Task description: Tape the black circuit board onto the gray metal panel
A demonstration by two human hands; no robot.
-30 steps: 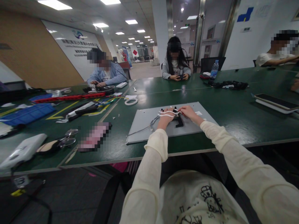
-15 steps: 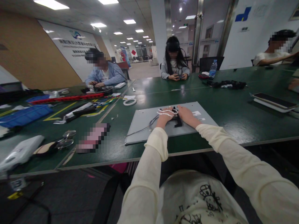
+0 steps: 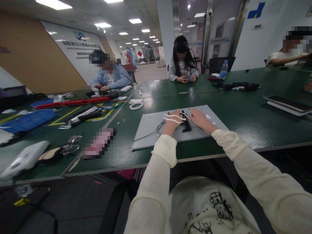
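A light grey flat panel (image 3: 151,130) lies on the table before me, and on it rests a black angular part (image 3: 187,126). My left hand (image 3: 172,119) is closed at the upper left of this part, its fingertips hidden behind it. A thin white cord (image 3: 174,115) runs in wavy lines over the back of that hand. Its right end reaches the fingertips of my right hand (image 3: 198,117), which look pinched together on it. Grey cable (image 3: 156,130) trails from near my left hand over the panel's left part. Small white labels (image 3: 208,116) are beside my right hand.
Left of the panel lie a pink blurred-out thing (image 3: 99,143), glasses (image 3: 72,145), a white tape roll (image 3: 136,105) and a blue tray (image 3: 31,120). A phone (image 3: 290,102) is on the right. Across the table sit people and a water bottle (image 3: 223,70).
My right hand has shifted to the right, away from my left hand, and the white cord now stretches farther across toward it. My left hand stays in about the same place.
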